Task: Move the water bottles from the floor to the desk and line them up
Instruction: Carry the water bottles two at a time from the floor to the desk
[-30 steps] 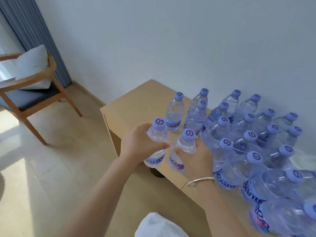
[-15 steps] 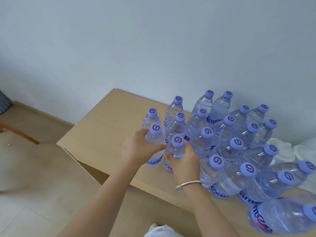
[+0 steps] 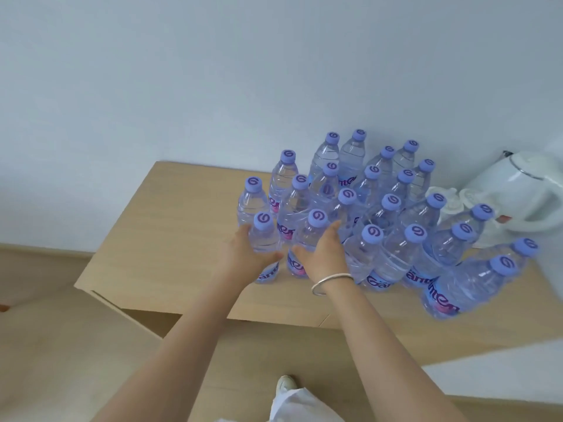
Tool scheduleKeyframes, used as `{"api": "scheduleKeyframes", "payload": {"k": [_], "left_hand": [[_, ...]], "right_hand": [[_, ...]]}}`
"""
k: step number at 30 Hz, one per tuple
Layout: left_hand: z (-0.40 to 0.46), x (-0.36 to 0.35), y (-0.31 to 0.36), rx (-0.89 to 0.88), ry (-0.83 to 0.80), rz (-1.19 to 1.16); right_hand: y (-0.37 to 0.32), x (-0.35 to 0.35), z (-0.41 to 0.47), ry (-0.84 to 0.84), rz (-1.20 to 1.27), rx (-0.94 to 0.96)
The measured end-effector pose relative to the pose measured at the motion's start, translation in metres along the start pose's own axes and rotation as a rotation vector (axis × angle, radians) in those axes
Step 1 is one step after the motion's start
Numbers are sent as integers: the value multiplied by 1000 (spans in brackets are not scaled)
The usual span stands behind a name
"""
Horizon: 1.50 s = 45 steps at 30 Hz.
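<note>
On the desk [image 3: 170, 239] stand roughly twenty-one bottles [image 3: 393, 226]; each hand [image 3: 243, 254] [image 3: 326, 254] grips one.

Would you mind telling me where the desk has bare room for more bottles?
The left part of the desk is bare, from the wall to the front edge, bordered by the bottle in the left hand. A thin front strip runs below the right hand. The water bottles and white kettle crowd the right.

Desk [image 3: 170, 239] left half free; bottles [image 3: 393, 208] crowd right; kettle [image 3: 524, 193] far right
</note>
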<state>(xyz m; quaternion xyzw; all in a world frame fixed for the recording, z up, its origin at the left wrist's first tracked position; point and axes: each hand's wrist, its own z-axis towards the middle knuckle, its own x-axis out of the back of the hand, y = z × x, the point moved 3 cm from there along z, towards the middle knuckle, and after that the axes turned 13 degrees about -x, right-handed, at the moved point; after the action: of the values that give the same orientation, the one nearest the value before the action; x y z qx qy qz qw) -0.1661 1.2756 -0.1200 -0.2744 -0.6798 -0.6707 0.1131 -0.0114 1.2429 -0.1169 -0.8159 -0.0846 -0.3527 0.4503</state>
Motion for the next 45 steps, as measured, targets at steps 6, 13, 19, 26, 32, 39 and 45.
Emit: {"api": "scheduleKeyframes", "payload": {"k": [6,13,19,26,32,39,45], "left_hand": [[-36,2,-7,-1,-98,332],[-75,-45,31,-270,-392,735],[-100,-121,55,-451,-611,605],[-157,-264,140,-663,-794,593],[-243,-390,222,-777,-945,489],[-314,-501,298,-985,-1049,507],[-334,-593,348,-1070,-1106,502]], "right_hand": [[15,13,-36,36,-114,-29],[85,43,-90,100,-148,-79],[171,109,-127,240,-32,-313],[301,212,-196,480,109,-503],[409,301,-252,524,82,-627],[506,375,-293,615,128,-772],[576,436,-287,745,220,-843]]}}
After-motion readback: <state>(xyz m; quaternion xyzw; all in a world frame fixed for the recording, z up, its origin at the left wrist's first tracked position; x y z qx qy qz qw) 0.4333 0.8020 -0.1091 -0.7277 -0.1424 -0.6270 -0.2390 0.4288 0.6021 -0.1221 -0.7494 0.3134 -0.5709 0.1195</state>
